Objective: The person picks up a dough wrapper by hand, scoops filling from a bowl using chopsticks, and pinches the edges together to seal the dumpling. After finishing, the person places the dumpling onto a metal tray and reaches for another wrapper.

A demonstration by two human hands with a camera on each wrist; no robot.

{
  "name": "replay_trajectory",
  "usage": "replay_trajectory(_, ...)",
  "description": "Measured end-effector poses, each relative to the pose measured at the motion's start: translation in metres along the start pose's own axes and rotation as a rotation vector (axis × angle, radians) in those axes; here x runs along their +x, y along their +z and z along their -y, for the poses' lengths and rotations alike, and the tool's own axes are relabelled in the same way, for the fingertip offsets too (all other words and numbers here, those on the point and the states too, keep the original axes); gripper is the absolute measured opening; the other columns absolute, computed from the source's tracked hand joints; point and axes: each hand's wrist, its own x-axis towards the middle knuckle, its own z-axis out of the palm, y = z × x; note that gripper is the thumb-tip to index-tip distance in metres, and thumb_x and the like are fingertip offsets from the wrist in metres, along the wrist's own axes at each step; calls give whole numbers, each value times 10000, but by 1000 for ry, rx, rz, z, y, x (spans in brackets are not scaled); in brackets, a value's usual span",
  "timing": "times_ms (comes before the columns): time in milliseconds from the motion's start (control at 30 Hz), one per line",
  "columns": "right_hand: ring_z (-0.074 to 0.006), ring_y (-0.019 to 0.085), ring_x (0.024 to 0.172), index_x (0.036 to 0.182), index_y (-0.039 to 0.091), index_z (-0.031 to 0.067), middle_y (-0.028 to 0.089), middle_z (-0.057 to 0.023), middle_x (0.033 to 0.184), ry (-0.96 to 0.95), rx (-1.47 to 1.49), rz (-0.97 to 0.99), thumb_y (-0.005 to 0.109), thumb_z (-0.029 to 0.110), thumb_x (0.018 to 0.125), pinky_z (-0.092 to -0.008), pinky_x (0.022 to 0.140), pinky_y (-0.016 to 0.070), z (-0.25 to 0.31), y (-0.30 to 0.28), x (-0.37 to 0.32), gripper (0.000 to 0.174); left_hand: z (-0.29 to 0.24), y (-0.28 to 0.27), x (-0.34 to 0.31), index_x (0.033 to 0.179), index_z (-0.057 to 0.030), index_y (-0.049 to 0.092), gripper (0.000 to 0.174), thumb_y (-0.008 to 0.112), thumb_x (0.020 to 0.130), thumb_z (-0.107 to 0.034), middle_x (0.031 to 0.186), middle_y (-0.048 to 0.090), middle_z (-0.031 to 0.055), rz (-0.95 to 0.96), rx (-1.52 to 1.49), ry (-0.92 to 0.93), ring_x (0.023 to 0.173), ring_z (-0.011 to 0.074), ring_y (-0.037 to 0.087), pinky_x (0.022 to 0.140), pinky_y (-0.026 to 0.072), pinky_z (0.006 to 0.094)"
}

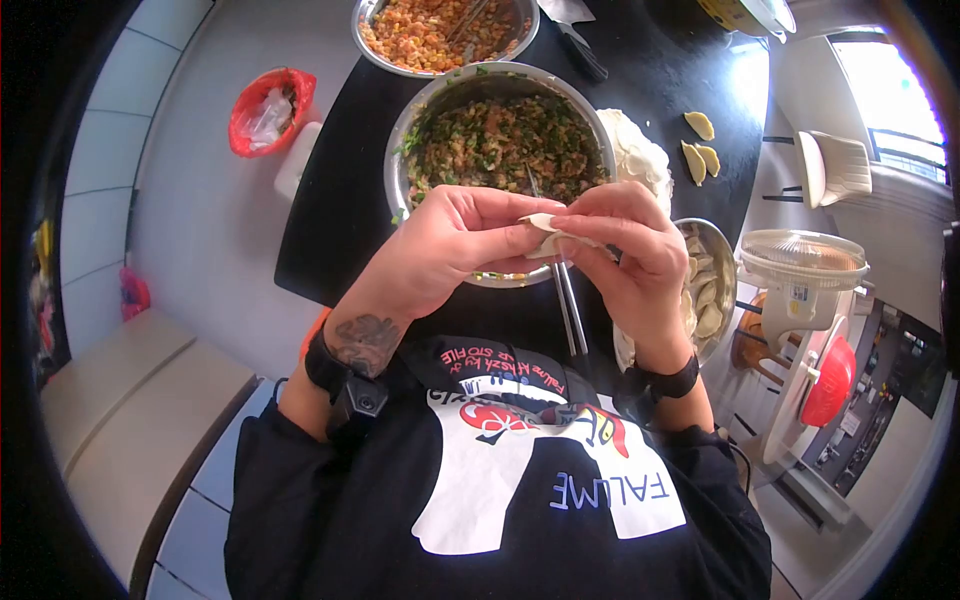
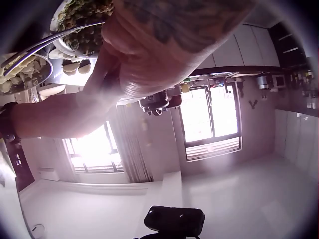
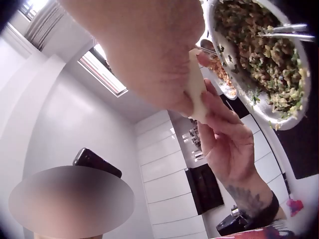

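Note:
Both hands hold a folded pale dumpling wrapper (image 1: 545, 243) over the near rim of a metal bowl (image 1: 398, 150). My left hand (image 1: 450, 240) pinches one end of the dough between thumb and fingers. At the other end, my right hand (image 1: 632, 240) pinches the edge with its fingertips. In the right wrist view the dough (image 3: 196, 89) spans between the two hands, partly hidden by the right palm. Chopped green and meat filling (image 1: 505, 140) fills the bowl. Metal chopsticks (image 1: 572, 315) lean in it, their handles toward my body. The left wrist view hides the dough behind the hand.
A second bowl of orange filling (image 1: 425, 40) stands farther back, a black-handled knife (image 1: 582, 52) beside it. Pale wrappers (image 1: 638, 155) lie right of the main bowl. Several dumplings sit in a metal dish (image 1: 708, 300); three dumplings (image 1: 699, 126) lie on the black table (image 1: 325, 225).

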Motion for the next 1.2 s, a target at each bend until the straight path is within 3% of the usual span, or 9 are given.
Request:
replay_trajectory(100, -185, 615, 836, 928, 701, 45, 607, -83, 928, -3, 18, -58, 723, -10, 731, -272, 696, 500, -5, 0, -2, 206, -4, -1, -3, 1235, 19, 535, 340, 543, 898, -32, 1121, 620, 146, 64, -194, -17, 983, 183, 638, 873, 535, 287)
replay_trajectory(333, -188, 609, 859, 953, 695, 40, 616, -87, 936, 10, 122, -101, 714, -19, 736, -268, 730, 489, -7, 0, -3, 226, -5, -3, -5, 1227, -5, 553, 326, 561, 906, -62, 1083, 643, 125, 95, -157, 5, 973, 179, 647, 876, 527, 284)
replay_trajectory(700, -190, 616, 861, 981, 694, 58, 609, -84, 959, -14, 44, -27, 720, -7, 727, -277, 712, 505, -2, 2, -1, 264, 2, -8, 2, 1106, 12, 629, 271, 648, 844, -54, 993, 669, 121, 16, -133, 6, 885, 159, 665, 825, 541, 268)
replay_trajectory(933, -178, 621, 833, 946, 710, 64, 614, -79, 933, -44, 17, -37, 730, 3, 722, -272, 690, 508, -3, 4, 1, 233, 3, -8, 2, 1133, 31, 601, 302, 621, 834, -13, 1029, 656, 133, -24, -69, 14, 873, 159, 666, 787, 566, 270)
replay_trajectory(1200, -185, 613, 842, 994, 704, 75, 607, -78, 945, -11, 28, -30, 746, 31, 713, -275, 696, 503, -2, 3, 0, 288, -3, -2, -2, 1090, 7, 640, 269, 665, 834, -69, 967, 678, 102, -25, -74, 13, 866, 142, 660, 807, 534, 257)
